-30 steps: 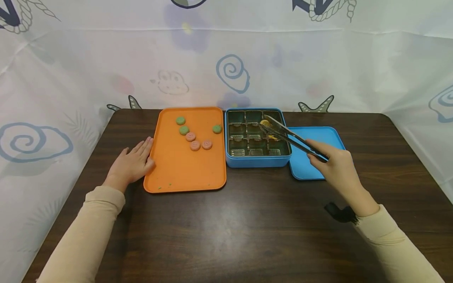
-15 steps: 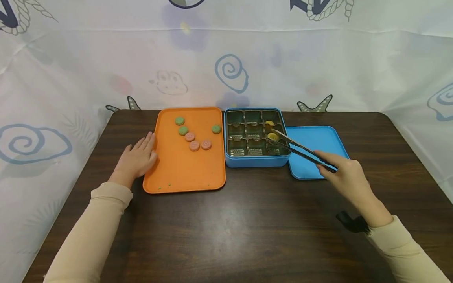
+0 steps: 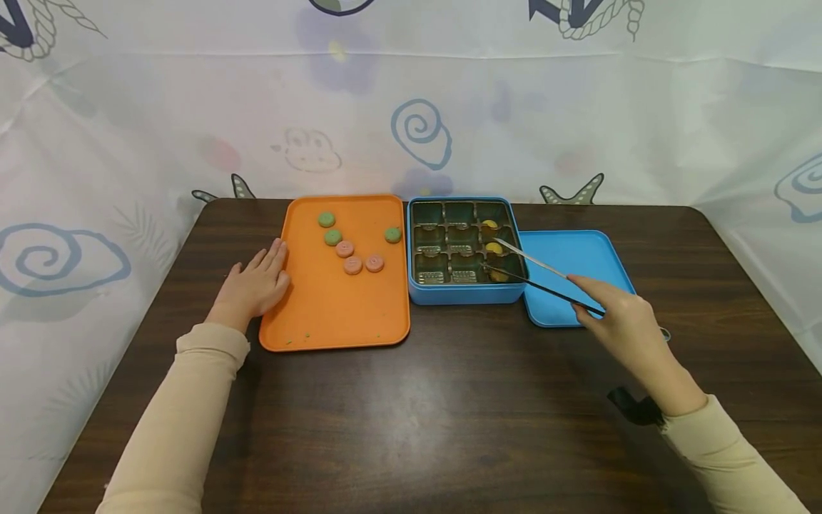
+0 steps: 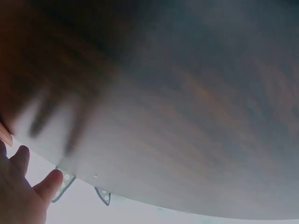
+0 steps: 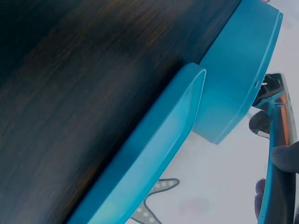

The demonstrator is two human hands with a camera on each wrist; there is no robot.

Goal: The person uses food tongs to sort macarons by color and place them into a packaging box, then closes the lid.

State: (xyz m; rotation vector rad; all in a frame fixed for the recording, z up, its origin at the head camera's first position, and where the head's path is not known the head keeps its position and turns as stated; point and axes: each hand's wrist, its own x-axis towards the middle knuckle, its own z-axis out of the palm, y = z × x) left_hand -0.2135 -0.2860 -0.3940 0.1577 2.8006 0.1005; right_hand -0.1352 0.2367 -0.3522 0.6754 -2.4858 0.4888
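Observation:
My right hand holds a pair of metal tongs between thumb and fingers. Their arms stand spread, tips in the right column of the blue box, which has a dark divided insert. Yellow round pieces lie in that column: one at the back, another in the middle, and a third in the front compartment, partly behind a tong arm. With fingers straight, my left hand rests at the left edge of the orange tray. In the right wrist view the tongs reach over the box.
Three green pieces and three pink pieces lie on the tray's back half. A blue lid lies right of the box, under the tongs. The dark wooden table ends at a patterned white cloth.
The tongs have moved from the box's back right toward its front right, and their arms have spread. A yellow piece now lies in the front compartment. My left hand has slid slightly right.

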